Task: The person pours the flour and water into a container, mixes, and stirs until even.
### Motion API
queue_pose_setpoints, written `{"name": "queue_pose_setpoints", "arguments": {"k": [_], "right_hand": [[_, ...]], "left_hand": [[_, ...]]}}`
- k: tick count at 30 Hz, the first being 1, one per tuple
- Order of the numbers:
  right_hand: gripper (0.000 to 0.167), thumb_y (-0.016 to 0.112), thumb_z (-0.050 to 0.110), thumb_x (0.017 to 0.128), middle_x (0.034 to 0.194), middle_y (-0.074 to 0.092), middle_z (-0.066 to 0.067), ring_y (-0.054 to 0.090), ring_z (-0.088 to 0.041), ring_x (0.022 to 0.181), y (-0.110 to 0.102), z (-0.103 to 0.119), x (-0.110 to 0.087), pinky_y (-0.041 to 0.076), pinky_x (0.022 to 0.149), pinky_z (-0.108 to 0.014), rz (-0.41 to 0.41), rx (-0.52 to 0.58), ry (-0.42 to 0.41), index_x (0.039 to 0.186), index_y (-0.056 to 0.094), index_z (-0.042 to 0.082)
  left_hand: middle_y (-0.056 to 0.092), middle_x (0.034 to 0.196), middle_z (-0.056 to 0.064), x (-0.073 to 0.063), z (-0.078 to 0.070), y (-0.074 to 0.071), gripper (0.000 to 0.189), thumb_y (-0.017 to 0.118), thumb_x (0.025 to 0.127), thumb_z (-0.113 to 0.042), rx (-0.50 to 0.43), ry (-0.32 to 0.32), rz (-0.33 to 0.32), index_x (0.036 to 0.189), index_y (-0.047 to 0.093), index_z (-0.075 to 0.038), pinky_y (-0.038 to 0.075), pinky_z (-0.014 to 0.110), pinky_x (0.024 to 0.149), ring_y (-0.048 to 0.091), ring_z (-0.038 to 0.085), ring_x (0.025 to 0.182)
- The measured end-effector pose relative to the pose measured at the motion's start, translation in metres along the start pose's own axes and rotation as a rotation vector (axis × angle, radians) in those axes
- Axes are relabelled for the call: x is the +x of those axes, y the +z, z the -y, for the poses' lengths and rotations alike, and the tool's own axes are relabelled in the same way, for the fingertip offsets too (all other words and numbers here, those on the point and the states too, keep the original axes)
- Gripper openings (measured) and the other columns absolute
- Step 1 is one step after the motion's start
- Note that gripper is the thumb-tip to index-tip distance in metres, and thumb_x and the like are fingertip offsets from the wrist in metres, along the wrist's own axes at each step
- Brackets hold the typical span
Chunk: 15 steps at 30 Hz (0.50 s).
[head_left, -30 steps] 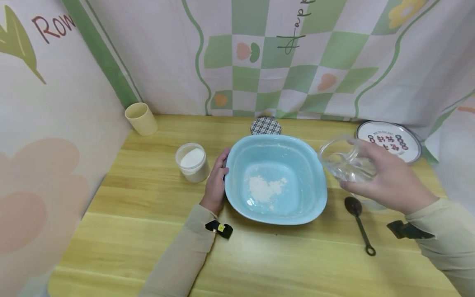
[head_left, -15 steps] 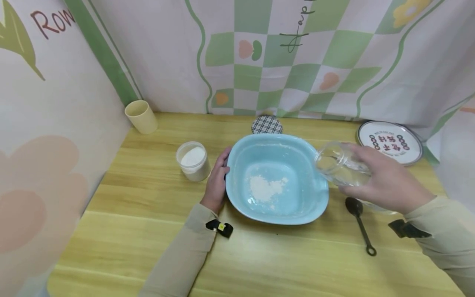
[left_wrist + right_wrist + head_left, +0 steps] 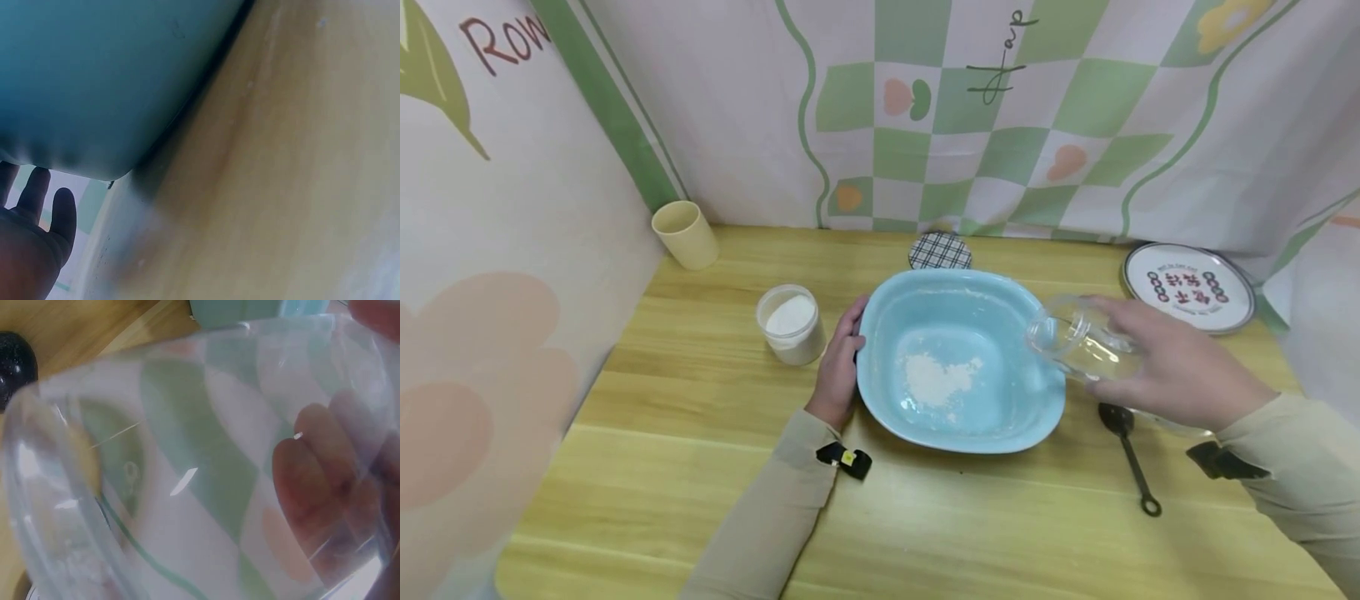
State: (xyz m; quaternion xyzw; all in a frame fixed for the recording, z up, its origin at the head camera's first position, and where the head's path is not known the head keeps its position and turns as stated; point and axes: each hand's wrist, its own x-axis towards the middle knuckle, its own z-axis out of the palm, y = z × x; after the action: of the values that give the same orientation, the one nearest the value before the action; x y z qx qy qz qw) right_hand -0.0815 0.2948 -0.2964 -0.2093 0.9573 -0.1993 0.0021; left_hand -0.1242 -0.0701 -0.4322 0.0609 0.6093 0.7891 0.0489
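A light blue basin [image 3: 958,433] stands mid-table with a patch of white powder [image 3: 936,379] on its floor. Against its left side lies my left hand [image 3: 837,375]; in the left wrist view the extended fingers [image 3: 36,190] touch the basin's outer wall [image 3: 94,81]. My right hand [image 3: 1180,367] grips a clear jar [image 3: 1097,346], tilted left so that its mouth overlaps the basin's right rim. Through the jar's wall [image 3: 187,456], the right wrist view shows curled fingers [image 3: 315,469] on the far side. No stream from the mouth shows.
Left of the basin stands a clear tub of white powder [image 3: 791,325], with a yellow cup [image 3: 687,236] farther back. A plaid coaster [image 3: 940,250] lies behind the basin. At right are a plate [image 3: 1189,287] with red characters and a dark spoon [image 3: 1131,458].
My right hand has brought the jar left and slightly down, tipping it further, so its mouth now overlaps the basin's right edge. The left hand has stayed at the basin's side.
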Motion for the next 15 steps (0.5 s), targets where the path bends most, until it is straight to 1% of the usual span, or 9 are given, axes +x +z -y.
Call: {"name": "queue_pose_setpoints", "arguments": {"k": [2,7,12,15], "right_hand": [[0.09,0.094,0.03,0.067,0.124,0.063,-0.003,0.061,-0.022,0.097,0.0004,0.0001,0.0005,0.052,0.076,-0.049,0.011,-0.009,0.003,0.146,0.049,0.028],[0.091,0.093,0.027,0.067,0.122,0.063,-0.005,0.06,-0.021,0.093,0.0001,0.0016,0.0012,0.052,0.072,-0.045,0.037,-0.038,0.015,0.147,0.048,0.025],[0.091,0.093,0.027,0.067,0.121,0.063,-0.005,0.059,-0.021,0.092,-0.0009,0.003,0.0019,0.052,0.071,-0.045,0.045,-0.045,0.019,0.147,0.048,0.026],[0.091,0.092,0.027,0.067,0.122,0.063,-0.006,0.06,-0.023,0.095,-0.0019,0.0041,0.0019,0.052,0.075,-0.05,0.048,-0.05,0.016,0.147,0.048,0.025]], "left_hand": [[0.034,0.16,-0.001,0.0,-0.0002,-0.0002,0.061,0.029,0.096,-0.005,0.011,-0.001,-0.002,0.157,0.031,-0.013,0.024,0.028,0.121,0.03,0.011,0.147],[0.034,0.16,-0.002,-0.0004,-0.0007,-0.0001,0.061,0.029,0.096,-0.006,0.031,0.0,-0.004,0.157,0.031,-0.013,0.024,0.028,0.121,0.03,0.011,0.147],[0.034,0.161,-0.001,-0.0001,0.0,-0.0006,0.061,0.028,0.096,-0.006,0.034,0.005,0.0,0.157,0.031,-0.013,0.024,0.028,0.121,0.029,0.01,0.147],[0.034,0.161,-0.001,0.0003,0.0008,-0.0013,0.061,0.028,0.096,-0.006,0.026,0.011,0.008,0.157,0.031,-0.012,0.023,0.028,0.121,0.029,0.011,0.147]]}}
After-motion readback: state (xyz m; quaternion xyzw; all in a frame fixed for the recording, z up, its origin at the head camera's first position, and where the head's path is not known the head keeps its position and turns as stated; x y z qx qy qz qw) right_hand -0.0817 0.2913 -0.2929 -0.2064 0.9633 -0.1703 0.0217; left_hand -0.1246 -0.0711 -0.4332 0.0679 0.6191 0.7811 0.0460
